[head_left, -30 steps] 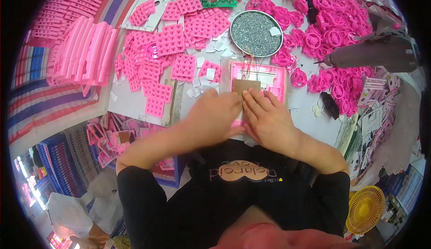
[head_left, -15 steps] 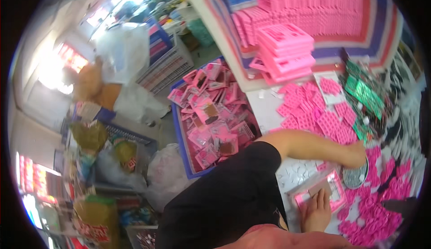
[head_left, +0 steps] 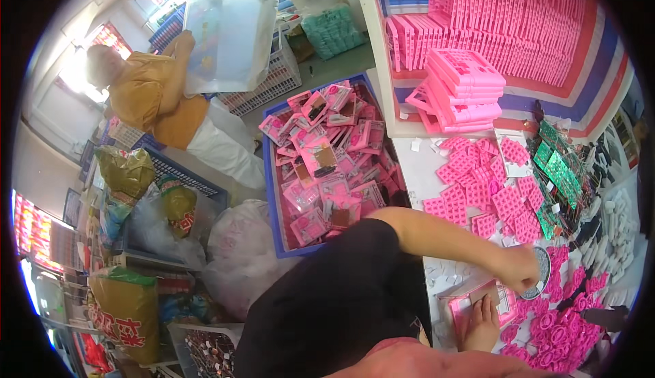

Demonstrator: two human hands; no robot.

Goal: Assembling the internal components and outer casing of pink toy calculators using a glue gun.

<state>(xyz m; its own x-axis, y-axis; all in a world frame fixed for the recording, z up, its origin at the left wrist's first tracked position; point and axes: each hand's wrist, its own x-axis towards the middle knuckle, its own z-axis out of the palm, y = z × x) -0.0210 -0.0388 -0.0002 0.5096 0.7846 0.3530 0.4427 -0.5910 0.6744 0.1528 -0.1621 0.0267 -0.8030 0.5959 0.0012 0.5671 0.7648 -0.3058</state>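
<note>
My left hand [head_left: 518, 269] is bent over the near edge of a round bowl [head_left: 544, 269] of tiny silvery-grey pieces. Its fingers are closed, and whatever they pinch is too small to make out. Fingers extended, my right hand [head_left: 483, 327] lies flat on a brown flat piece [head_left: 483, 295] on top of a pink plastic case [head_left: 505, 304]. The case rests on the white table in front of me. Magenta plastic pieces [head_left: 556, 330] are heaped beyond the case and bowl. Pink keypad-like sheets [head_left: 471, 183] lie scattered to the left of the bowl.
Stacked pink cases [head_left: 467, 91] stand near rows of upright pink cases [head_left: 505, 26]. Green circuit boards [head_left: 563, 173] with wires lie behind the keypads. A blue crate [head_left: 273, 207] at my side holds pink packaged items. Another person [head_left: 153, 98] in orange carries a translucent sheet-like object [head_left: 228, 40].
My left hand has shifted across the bowl toward the pink case. My right hand stays on the brown piece. The view has swung, and the person in orange shows more clearly.
</note>
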